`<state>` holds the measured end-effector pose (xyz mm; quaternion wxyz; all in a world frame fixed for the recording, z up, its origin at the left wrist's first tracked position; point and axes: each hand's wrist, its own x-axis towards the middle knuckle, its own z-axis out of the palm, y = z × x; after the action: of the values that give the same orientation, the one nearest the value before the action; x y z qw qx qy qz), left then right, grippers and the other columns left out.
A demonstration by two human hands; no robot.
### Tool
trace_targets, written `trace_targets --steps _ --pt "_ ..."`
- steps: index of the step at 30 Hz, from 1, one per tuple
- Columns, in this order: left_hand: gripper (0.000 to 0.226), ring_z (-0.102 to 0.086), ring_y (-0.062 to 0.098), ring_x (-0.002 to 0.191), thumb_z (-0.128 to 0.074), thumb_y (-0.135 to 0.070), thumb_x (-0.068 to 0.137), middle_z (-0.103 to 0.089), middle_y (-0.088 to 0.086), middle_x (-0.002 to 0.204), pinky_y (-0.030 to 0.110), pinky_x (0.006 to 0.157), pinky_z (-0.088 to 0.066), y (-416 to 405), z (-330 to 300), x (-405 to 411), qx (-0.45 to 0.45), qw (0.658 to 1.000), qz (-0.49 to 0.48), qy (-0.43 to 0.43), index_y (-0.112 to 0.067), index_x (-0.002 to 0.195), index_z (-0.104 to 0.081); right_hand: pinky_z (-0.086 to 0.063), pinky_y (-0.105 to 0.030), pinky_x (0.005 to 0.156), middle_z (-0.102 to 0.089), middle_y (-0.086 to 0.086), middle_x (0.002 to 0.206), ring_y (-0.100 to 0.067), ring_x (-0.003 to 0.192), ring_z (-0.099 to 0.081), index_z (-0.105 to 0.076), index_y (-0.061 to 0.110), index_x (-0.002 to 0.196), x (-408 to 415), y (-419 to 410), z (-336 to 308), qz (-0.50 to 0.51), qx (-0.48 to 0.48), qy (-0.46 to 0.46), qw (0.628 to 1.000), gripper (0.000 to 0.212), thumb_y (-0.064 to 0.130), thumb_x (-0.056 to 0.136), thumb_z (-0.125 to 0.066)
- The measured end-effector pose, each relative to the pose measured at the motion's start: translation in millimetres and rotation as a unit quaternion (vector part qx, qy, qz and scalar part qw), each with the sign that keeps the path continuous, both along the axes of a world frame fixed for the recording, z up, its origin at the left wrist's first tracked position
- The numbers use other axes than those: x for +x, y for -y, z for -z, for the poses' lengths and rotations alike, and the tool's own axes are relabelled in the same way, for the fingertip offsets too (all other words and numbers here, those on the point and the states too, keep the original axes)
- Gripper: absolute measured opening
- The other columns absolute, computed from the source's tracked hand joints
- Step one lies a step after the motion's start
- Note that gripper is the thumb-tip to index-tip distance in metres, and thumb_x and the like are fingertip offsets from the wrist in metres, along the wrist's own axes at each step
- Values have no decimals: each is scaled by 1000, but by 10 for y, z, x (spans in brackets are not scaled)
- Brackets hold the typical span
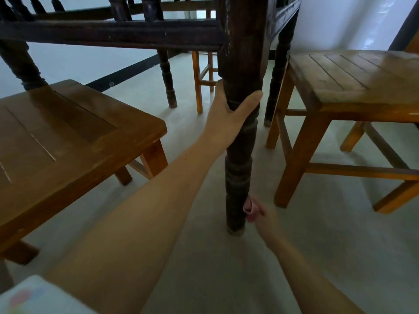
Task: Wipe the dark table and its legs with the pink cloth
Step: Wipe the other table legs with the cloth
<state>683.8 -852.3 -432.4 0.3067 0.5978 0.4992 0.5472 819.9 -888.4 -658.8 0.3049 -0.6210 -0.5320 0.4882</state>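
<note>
Left hand (229,109) gripped the dark turned-wood table leg (238,168); right hand (260,215) pinched the pink cloth (249,207) at its 3 o'clock side; best wrapped fully around.

Light: dim, cool daylight from the upper frame behind my table (108,35) | Shadows: soft | Blur: my lower-left sleeve (34,295) | Distortion: edges bow outward

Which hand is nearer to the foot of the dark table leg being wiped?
Right. The right hand holds the pink cloth against the dark table leg just above its foot; the left hand grips the leg much higher up.
</note>
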Motion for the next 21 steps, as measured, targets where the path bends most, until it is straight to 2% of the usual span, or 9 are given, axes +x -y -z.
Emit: trace_targets --steps 3,6,8,10,13,14,16,18,21 --pt "70 -48 21 121 -59 -44 82 -48 4 133 42 103 -41 -11 -3 0 2 1000 -3 -4 -16 137 -26 -50 -30 67 -64 -16 94 -18 73 -58 -61 16 100 8 223 434 -19 -116 59 991 21 8 96 -42" --pt "74 -47 20 121 -60 -47 80 -47 4 133 39 102 -41 -2 -11 6 -1 1000 -11 -8 -16 138 -25 -46 -30 62 -64 -13 101 -19 73 -58 -61 15 109 -214 134 190 76 -89 -46 992 26 33 94 -49" --pt "66 -48 15 117 -59 -38 85 -48 3 131 32 99 -42 -2 -13 10 2 1000 -10 -9 -15 137 -26 -47 -32 68 -61 -5 108 -21 86 -58 -57 24 118 -373 41 -172 116 -21 -72 990 32 40 97 -39" --pt "62 -50 13 112 -59 -35 86 -50 1 126 31 98 -43 -6 -8 -4 9 1000 -7 -5 -14 136 -28 -44 -35 84 -58 -1 116 -20 100 -53 -53 27 127 -488 22 -477 123 127 -36 984 37 40 98 -34" --pt "62 -50 12 111 -58 -35 86 -50 1 127 27 95 -43 2 3 -12 11 1000 -5 -4 -16 136 -27 -38 -23 98 -55 1 129 -10 115 -50 -46 26 136 -554 95 -588 99 328 17 939 38 26 99 -37" --pt "61 -50 11 109 -58 -35 86 -50 1 126 25 93 -43 7 1 -6 11 1000 -5 -4 -16 136 -27 -38 -19 100 -53 1 131 -8 121 -49 -44 22 137 -579 144 -501 96 334 12 938 40 16 98 -39" --pt "61 -50 11 110 -57 -35 87 -50 0 126 24 92 -42 17 -8 8 11 1000 -10 -5 -16 136 -27 -45 -28 95 -56 -7 121 -19 113 -54 -44 10 132 -647 299 -289 125 229 10 965 38 5 95 -41" --pt "61 -51 14 113 -57 -36 87 -50 1 128 26 95 -42 24 -19 18 5 1000 -15 -1 -16 136 -27 -49 -34 86 -59 -2 101 -16 92 -58 -50 17 124 -664 367 -50 165 155 -32 974 27 13 98 -42" --pt "62 -49 10 111 -57 -37 87 -49 1 131 24 94 -40 28 -35 17 -2 1000 -12 4 -17 137 -27 -45 -25 82 -53 8 78 -3 75 -55 -56 34 99 -749 293 -38 244 125 -29 961 22 21 102 -37"
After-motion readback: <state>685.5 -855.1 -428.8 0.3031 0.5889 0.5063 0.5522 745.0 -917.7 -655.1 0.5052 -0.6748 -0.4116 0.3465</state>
